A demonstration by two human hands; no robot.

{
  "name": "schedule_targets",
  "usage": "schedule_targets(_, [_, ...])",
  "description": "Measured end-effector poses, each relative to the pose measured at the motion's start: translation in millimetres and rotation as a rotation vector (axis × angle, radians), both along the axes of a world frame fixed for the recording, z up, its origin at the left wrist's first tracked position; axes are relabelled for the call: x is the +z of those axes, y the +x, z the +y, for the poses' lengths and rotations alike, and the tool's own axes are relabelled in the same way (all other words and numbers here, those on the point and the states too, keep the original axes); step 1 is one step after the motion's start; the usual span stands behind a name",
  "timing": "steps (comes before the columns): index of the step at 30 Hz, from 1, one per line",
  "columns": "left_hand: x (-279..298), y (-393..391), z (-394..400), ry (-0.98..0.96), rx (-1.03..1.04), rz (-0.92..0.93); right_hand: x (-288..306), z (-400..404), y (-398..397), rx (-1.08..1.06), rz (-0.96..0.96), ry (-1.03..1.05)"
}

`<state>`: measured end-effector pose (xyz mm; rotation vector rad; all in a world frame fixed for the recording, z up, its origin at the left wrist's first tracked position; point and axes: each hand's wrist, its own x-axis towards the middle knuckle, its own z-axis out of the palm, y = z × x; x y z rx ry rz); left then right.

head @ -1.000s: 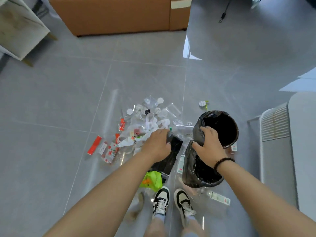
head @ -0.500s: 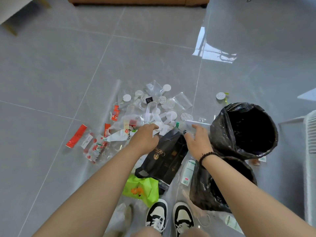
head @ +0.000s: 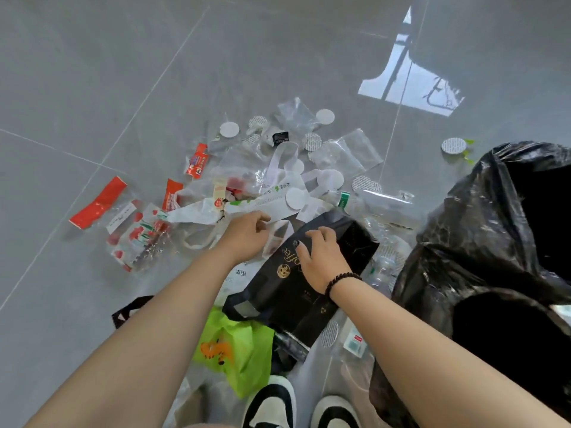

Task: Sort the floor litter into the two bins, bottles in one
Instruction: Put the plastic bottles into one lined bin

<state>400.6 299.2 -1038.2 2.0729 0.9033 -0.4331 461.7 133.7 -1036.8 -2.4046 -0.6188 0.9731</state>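
**Two hands down in the litter pile**

A person bends over a grey tiled floor [head: 92, 72] covered in litter. The left hand [head: 247, 234] reaches into the pile. Its fingers are curled, and the fingertips touch a long white paper strip [head: 216, 211]. I cannot tell if the hand is really pinching the strip or only resting on it.

The right hand [head: 321, 257] lies on top of a black coffee bag [head: 278, 291]. Its fingers are bent and press down on the bag. A dark bead bracelet [head: 340, 281] sits on that wrist.

Two bins with black liners stand on the person's right side. One bin [head: 494, 211] is farther away. The other bin [head: 432, 304] is closer to the feet. They touch each other.

A clear plastic bottle [head: 370, 203] with a green band lies on the floor, just past the coffee bag and near the far bin. Another crushed clear bottle [head: 386, 261] lies between the coffee bag and the bins.

A bright green bag [head: 244, 350] lies partly under the coffee bag, near a pair of black and white shoes [head: 272, 406]. Farther out are red wrappers [head: 99, 202], clear plastic bags [head: 349, 152] and round white discs [head: 229, 130].
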Motion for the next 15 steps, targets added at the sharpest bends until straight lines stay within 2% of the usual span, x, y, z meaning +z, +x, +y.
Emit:
schedule_targets(3, [-18, -11, -2, -0.028, -0.066, 0.046, -18, 3, -6, 0.077, -0.030, 0.001])
schedule_targets(7, [-19, -24, -9, 0.015, -0.084, 0.044, -24, -6, -16, -0.037, -0.046, -0.011])
schedule_targets(11, [1, -26, -34, 0.023, -0.176, 0.055, 3, -26, -11, -0.187, -0.033, -0.035])
schedule_targets(15, [35, -15, -67, 0.056, -0.291, 0.012, 46, -50, -1, -0.214, -0.109, 0.107])
